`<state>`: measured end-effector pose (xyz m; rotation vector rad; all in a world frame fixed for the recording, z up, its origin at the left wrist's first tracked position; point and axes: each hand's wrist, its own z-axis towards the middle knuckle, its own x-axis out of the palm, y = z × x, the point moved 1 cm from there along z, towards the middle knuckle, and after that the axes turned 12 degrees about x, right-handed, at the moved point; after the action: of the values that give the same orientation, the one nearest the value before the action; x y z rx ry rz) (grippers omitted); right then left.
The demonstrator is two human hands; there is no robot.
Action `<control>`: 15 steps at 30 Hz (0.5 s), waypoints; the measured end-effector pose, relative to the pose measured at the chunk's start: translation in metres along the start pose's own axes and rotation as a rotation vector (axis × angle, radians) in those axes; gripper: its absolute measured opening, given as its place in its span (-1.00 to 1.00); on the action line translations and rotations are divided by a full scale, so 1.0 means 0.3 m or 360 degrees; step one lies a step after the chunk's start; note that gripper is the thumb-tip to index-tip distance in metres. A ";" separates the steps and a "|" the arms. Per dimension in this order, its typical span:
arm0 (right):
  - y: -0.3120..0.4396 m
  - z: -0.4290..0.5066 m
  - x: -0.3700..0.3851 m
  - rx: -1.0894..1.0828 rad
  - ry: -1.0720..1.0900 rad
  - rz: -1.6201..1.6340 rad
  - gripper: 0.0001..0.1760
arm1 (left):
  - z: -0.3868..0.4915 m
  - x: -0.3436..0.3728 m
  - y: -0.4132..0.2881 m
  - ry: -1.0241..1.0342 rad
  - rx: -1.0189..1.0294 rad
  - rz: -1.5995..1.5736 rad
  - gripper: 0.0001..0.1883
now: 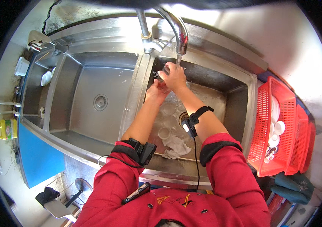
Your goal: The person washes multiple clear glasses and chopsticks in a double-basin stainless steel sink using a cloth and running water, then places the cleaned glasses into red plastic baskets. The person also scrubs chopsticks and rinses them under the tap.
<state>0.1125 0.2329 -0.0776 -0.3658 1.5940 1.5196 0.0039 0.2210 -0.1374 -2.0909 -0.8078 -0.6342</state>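
Note:
Under the running stream of the curved chrome faucet (181,39), my right hand (175,76) grips a small clear glass (166,69), mostly hidden by the fingers. My left hand (157,93) is just below it, palm up with fingers curled against the glass's lower side. Both hands are over the back left of the right-hand steel sink basin (236,109). Several clear glasses (164,133) lie on the basin's wet floor beneath my forearms. A crumpled white cloth (175,147) rests near the basin's front wall, and the drain (183,117) is partly covered by my right arm.
Right of the sink, a red plastic basket (287,113) holds white dishes and cups (279,127). A second steel basin (98,79) with a drain strainer adjoins on the left. White crockery (46,78) sits in the far-left compartment. A cable (196,159) hangs from my right forearm.

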 end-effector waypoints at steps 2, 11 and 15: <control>-0.038 0.014 0.016 0.0415 0.0332 0.0378 -0.47 | -0.020 -0.001 -0.017 0.0005 0.0057 -0.0048 -0.68; -0.315 -0.237 -0.089 0.0385 0.0506 0.0514 -0.29 | -0.143 0.053 0.028 0.0671 0.0914 0.1822 -0.82; -0.330 -0.230 -0.132 0.0294 0.0574 0.0455 -0.11 | -0.163 0.123 0.023 0.1091 0.1136 0.1946 -0.85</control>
<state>0.1805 0.1356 -0.1222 -0.3314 2.1287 1.5617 0.0258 0.1901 -0.0886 -1.1967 0.5838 -0.2407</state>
